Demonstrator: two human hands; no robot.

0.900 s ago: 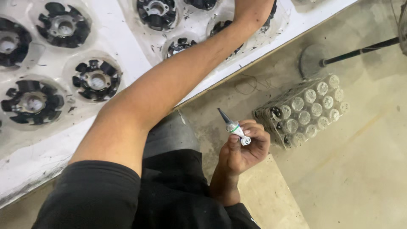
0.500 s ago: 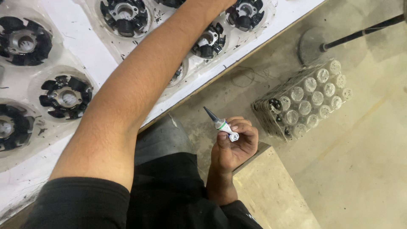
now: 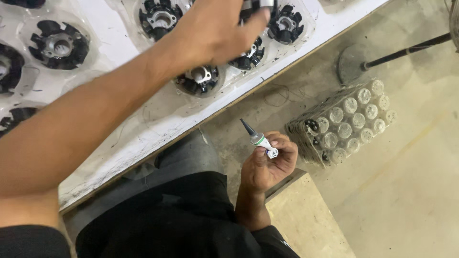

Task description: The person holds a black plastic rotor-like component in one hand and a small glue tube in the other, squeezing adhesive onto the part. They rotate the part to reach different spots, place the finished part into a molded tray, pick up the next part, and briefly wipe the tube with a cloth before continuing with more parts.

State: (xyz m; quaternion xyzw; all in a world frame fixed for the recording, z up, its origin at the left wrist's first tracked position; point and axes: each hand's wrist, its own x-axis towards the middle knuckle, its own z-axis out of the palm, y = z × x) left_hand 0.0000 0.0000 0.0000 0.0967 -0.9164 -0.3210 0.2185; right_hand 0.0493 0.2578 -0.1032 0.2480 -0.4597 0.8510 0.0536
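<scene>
glue tube | pinched in right hand fingers low beside the knee, nozzle up | left hand over black round parts on worktop, grip hidden, cannot tell | risk: uncapped tip may drip on clothes

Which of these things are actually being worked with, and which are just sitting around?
In use:
- small white tube with a dark nozzle, held in the right hand
- black slotted round parts on the white table, where the left hand reaches

Lying about:
- wrapped block of small jars on the floor
- round-based stand
- wooden box
</scene>
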